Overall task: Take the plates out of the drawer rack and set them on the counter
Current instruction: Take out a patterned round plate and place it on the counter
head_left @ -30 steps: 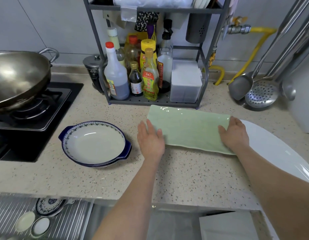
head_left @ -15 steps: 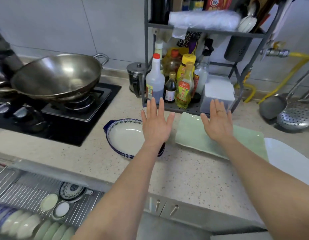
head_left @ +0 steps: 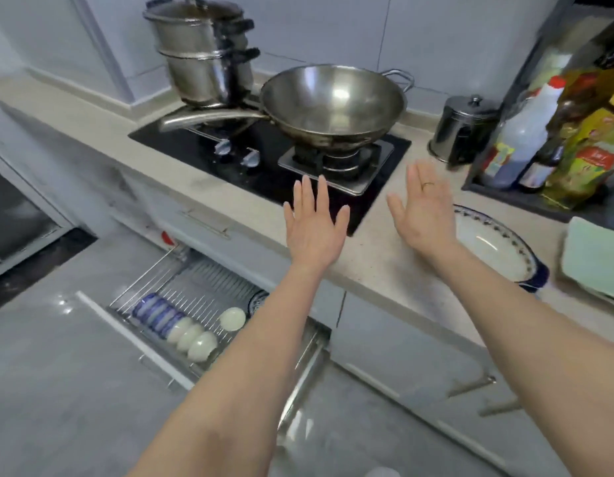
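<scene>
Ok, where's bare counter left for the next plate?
Best: the long bare stretch left of the stove. A smaller patch lies between the stove and the blue-rimmed plate, below the right hand. Crowded to the right: green plate and bottle rack.

Bright, motion-blurred, glossy floor glare, warped edges

Your left hand (head_left: 314,232) and right hand (head_left: 424,215) leave the green plate (head_left: 594,256) and hover open farther left, by the stove (head_left: 264,160).
</scene>
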`<control>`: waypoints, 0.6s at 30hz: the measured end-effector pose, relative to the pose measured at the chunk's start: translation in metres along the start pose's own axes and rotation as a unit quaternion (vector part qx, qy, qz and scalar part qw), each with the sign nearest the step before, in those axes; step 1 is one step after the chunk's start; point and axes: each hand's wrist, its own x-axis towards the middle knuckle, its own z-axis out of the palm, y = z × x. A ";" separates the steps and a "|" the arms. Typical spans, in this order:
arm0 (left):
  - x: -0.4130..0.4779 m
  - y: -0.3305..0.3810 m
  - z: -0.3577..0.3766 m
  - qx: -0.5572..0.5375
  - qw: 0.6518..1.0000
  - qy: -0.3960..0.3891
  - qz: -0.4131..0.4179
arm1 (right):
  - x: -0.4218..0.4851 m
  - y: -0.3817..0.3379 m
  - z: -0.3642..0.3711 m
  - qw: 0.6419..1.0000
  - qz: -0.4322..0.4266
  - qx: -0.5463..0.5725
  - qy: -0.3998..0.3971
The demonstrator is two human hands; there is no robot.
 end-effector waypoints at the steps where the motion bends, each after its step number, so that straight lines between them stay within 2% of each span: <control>1: -0.003 -0.024 -0.007 0.000 1.000 -0.004 -0.009 | -0.003 -0.024 0.011 1.000 -0.008 0.014 -0.003; 8: -0.029 -0.172 -0.041 0.038 0.997 -0.025 -0.065 | -0.041 -0.144 0.093 0.995 -0.053 0.062 -0.053; 18: -0.059 -0.300 -0.017 0.043 0.982 -0.057 -0.172 | -0.078 -0.204 0.208 0.974 -0.101 0.088 -0.181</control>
